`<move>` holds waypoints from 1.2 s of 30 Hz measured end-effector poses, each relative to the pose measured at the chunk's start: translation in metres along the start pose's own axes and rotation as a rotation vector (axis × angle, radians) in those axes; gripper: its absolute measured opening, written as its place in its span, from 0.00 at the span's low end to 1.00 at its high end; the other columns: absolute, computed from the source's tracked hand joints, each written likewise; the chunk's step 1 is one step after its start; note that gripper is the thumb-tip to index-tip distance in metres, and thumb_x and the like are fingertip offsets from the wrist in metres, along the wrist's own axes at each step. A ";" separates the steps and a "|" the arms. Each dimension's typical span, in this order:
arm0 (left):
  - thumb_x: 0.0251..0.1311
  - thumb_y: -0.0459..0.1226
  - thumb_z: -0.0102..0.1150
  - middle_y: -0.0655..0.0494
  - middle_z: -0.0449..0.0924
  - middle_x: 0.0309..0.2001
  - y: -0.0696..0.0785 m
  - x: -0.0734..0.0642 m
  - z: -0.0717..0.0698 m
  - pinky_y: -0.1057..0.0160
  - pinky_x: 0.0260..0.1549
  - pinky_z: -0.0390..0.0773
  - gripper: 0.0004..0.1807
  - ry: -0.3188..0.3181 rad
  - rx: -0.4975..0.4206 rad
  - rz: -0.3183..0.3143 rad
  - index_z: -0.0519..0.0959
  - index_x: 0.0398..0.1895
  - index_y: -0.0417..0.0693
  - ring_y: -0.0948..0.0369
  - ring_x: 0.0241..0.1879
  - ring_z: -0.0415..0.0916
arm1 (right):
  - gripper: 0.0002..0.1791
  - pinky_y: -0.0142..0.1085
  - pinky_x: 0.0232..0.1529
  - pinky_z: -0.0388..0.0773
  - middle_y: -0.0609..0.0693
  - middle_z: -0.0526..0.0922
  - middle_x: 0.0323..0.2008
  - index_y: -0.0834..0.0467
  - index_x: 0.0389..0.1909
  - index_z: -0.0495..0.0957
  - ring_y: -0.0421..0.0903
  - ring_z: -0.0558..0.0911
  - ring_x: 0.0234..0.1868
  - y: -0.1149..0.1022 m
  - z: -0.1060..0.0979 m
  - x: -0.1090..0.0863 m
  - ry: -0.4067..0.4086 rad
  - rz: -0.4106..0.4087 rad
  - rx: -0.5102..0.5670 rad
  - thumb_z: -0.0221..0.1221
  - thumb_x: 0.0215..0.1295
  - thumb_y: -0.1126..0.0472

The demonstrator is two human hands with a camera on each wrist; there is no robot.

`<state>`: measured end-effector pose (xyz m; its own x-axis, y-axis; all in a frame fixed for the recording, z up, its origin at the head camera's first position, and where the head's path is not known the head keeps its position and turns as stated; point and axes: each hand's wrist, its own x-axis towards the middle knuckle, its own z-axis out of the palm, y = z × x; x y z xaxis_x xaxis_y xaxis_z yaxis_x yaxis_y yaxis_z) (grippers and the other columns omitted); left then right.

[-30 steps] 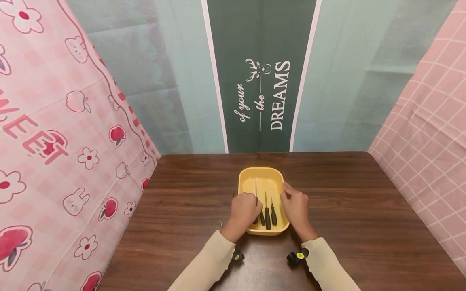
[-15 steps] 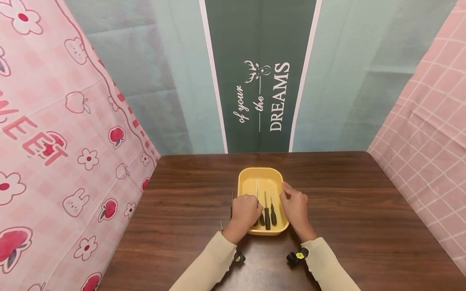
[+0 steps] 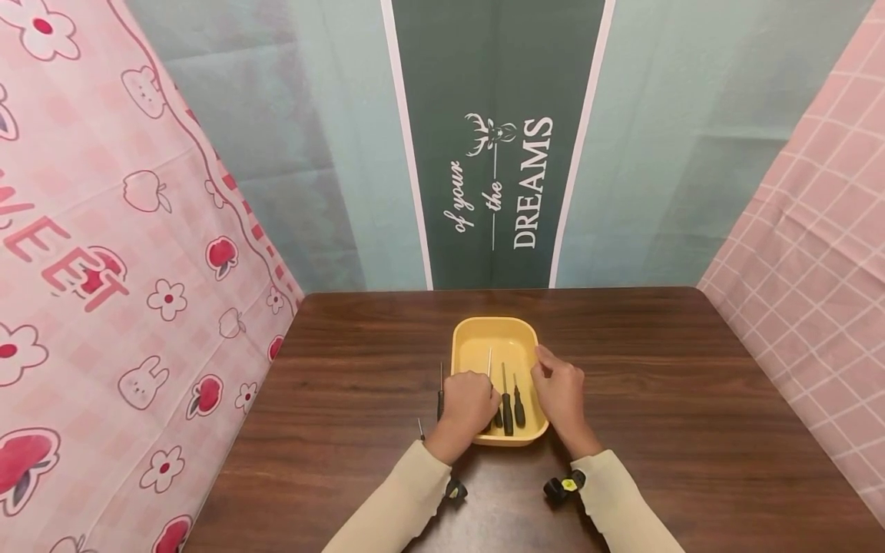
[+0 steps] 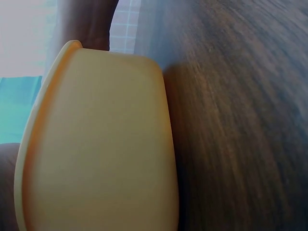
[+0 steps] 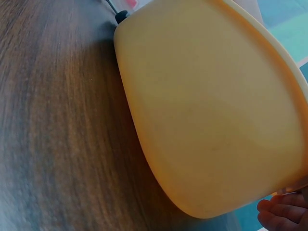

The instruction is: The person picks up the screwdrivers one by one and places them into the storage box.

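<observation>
In the head view a yellow plastic tray (image 3: 496, 329) rests on the table. My left hand (image 3: 470, 403) is over the tray's left side with curled fingers, gripping a screwdriver whose thin shaft (image 3: 490, 361) points away past the knuckles; its handle is mostly hidden. My right hand (image 3: 560, 388) pinches the tray's right rim, and its fingers (image 5: 281, 211) show at the corner of the right wrist view. Inside lie a long black-handled screwdriver (image 3: 508, 415) and a shorter one (image 3: 519, 411). Another black handle (image 3: 498, 418) shows beside my left hand.
Left of the tray, a screwdriver (image 3: 440, 399) lies on the brown wooden table (image 3: 664, 399), partly behind my left hand. Another thin shaft (image 3: 420, 428) shows near my left sleeve. Printed cloths hang around the table's back and sides.
My left hand has shifted slightly right and towards me, and the shaft at it has moved the same way. More of the screwdriver left of the tray shows. The right hand stays put.
</observation>
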<state>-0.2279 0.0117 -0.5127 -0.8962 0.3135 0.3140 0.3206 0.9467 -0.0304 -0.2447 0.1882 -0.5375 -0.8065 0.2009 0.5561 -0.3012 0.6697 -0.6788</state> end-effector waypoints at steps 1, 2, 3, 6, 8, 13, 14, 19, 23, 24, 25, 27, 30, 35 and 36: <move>0.56 0.47 0.61 0.60 0.63 0.09 0.000 0.000 0.001 0.58 0.09 0.64 0.27 0.001 0.003 0.000 0.62 0.03 0.58 0.61 0.10 0.63 | 0.17 0.52 0.36 0.85 0.61 0.86 0.48 0.68 0.49 0.85 0.58 0.86 0.47 0.000 0.000 0.000 -0.001 0.003 -0.001 0.62 0.58 0.75; 0.56 0.47 0.61 0.60 0.63 0.09 0.001 0.000 0.001 0.58 0.09 0.63 0.27 0.000 0.008 0.000 0.62 0.03 0.58 0.61 0.10 0.63 | 0.17 0.52 0.36 0.85 0.61 0.86 0.48 0.68 0.49 0.85 0.58 0.86 0.47 0.000 0.000 0.000 -0.001 0.006 -0.002 0.62 0.58 0.75; 0.56 0.48 0.61 0.60 0.63 0.09 0.001 0.000 0.002 0.58 0.09 0.64 0.27 0.000 0.012 0.000 0.62 0.03 0.58 0.61 0.10 0.63 | 0.17 0.52 0.36 0.85 0.60 0.86 0.48 0.68 0.49 0.85 0.58 0.86 0.48 0.001 0.000 0.000 -0.001 0.007 -0.004 0.62 0.58 0.75; 0.57 0.48 0.61 0.61 0.63 0.09 0.001 0.000 0.003 0.58 0.09 0.64 0.27 -0.005 0.027 0.003 0.62 0.03 0.58 0.61 0.10 0.63 | 0.17 0.53 0.37 0.85 0.60 0.86 0.49 0.68 0.50 0.85 0.58 0.86 0.49 0.001 0.000 0.001 -0.007 0.015 -0.005 0.61 0.58 0.75; 0.56 0.48 0.61 0.61 0.63 0.09 0.002 -0.001 0.003 0.59 0.09 0.64 0.28 -0.005 0.034 0.006 0.61 0.03 0.58 0.61 0.10 0.63 | 0.17 0.53 0.37 0.85 0.61 0.86 0.49 0.69 0.50 0.85 0.58 0.86 0.49 0.001 0.000 0.001 -0.011 0.017 -0.004 0.61 0.59 0.75; 0.55 0.47 0.61 0.61 0.64 0.09 0.002 -0.001 0.004 0.59 0.09 0.65 0.27 -0.001 0.035 0.013 0.62 0.03 0.58 0.61 0.11 0.64 | 0.17 0.53 0.39 0.85 0.61 0.86 0.49 0.69 0.50 0.84 0.58 0.85 0.50 0.001 -0.001 0.001 -0.017 0.029 0.001 0.61 0.59 0.75; 0.56 0.47 0.61 0.60 0.64 0.09 0.002 -0.001 0.004 0.59 0.10 0.65 0.26 -0.006 0.036 0.013 0.62 0.03 0.58 0.60 0.11 0.65 | 0.17 0.52 0.40 0.85 0.61 0.86 0.49 0.69 0.50 0.84 0.57 0.85 0.51 0.000 -0.001 0.001 -0.021 0.036 0.001 0.61 0.60 0.75; 0.58 0.48 0.60 0.59 0.65 0.09 0.002 -0.003 0.003 0.58 0.10 0.65 0.27 -0.074 0.050 -0.003 0.63 0.04 0.58 0.59 0.11 0.65 | 0.17 0.51 0.44 0.84 0.60 0.85 0.50 0.68 0.52 0.84 0.57 0.84 0.52 -0.003 -0.001 -0.003 -0.052 0.068 -0.001 0.60 0.61 0.73; 0.58 0.48 0.61 0.60 0.64 0.09 0.001 -0.005 0.002 0.59 0.10 0.64 0.27 -0.075 0.052 -0.002 0.63 0.03 0.58 0.59 0.12 0.65 | 0.17 0.52 0.44 0.84 0.60 0.85 0.50 0.68 0.51 0.84 0.57 0.84 0.52 -0.003 0.001 -0.004 -0.053 0.073 0.000 0.61 0.60 0.74; 0.57 0.47 0.61 0.60 0.64 0.09 0.001 -0.005 0.002 0.59 0.10 0.64 0.27 -0.065 0.051 0.001 0.63 0.03 0.58 0.59 0.12 0.65 | 0.17 0.52 0.44 0.84 0.60 0.85 0.50 0.68 0.51 0.84 0.57 0.84 0.52 -0.003 0.001 -0.004 -0.048 0.074 0.001 0.61 0.60 0.74; 0.57 0.47 0.61 0.60 0.64 0.09 0.001 -0.005 0.003 0.59 0.10 0.64 0.27 -0.055 0.051 0.004 0.63 0.03 0.58 0.59 0.12 0.65 | 0.17 0.52 0.44 0.84 0.60 0.85 0.50 0.68 0.51 0.84 0.57 0.84 0.52 -0.003 0.001 -0.004 -0.044 0.075 0.000 0.61 0.60 0.74; 0.57 0.47 0.61 0.60 0.65 0.09 0.002 -0.005 0.004 0.59 0.10 0.64 0.27 -0.039 0.053 0.011 0.62 0.03 0.58 0.59 0.12 0.66 | 0.17 0.52 0.45 0.83 0.60 0.86 0.50 0.68 0.51 0.84 0.57 0.84 0.52 -0.003 0.001 -0.003 -0.039 0.076 0.000 0.61 0.60 0.74; 0.57 0.47 0.61 0.60 0.64 0.09 0.002 -0.004 0.005 0.59 0.10 0.64 0.27 -0.031 0.064 0.018 0.62 0.03 0.58 0.59 0.12 0.66 | 0.18 0.52 0.45 0.83 0.60 0.85 0.50 0.68 0.52 0.84 0.56 0.84 0.53 -0.002 0.001 -0.003 -0.042 0.080 -0.002 0.61 0.60 0.74; 0.58 0.49 0.61 0.61 0.62 0.09 0.003 -0.003 0.008 0.59 0.09 0.63 0.28 -0.036 0.072 0.027 0.62 0.03 0.58 0.60 0.11 0.64 | 0.18 0.52 0.44 0.84 0.60 0.85 0.51 0.68 0.53 0.83 0.56 0.84 0.53 0.000 0.001 -0.002 -0.049 0.084 -0.002 0.61 0.60 0.74; 0.58 0.49 0.61 0.61 0.62 0.08 0.003 -0.003 0.008 0.59 0.09 0.63 0.28 -0.036 0.073 0.029 0.62 0.03 0.58 0.60 0.11 0.63 | 0.18 0.52 0.44 0.84 0.60 0.85 0.51 0.68 0.52 0.83 0.56 0.84 0.53 0.000 0.001 -0.002 -0.048 0.083 -0.001 0.61 0.60 0.74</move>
<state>-0.2265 0.0142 -0.5213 -0.8979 0.3418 0.2776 0.3243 0.9398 -0.1081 -0.2438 0.1871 -0.5391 -0.8523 0.2212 0.4739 -0.2314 0.6531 -0.7211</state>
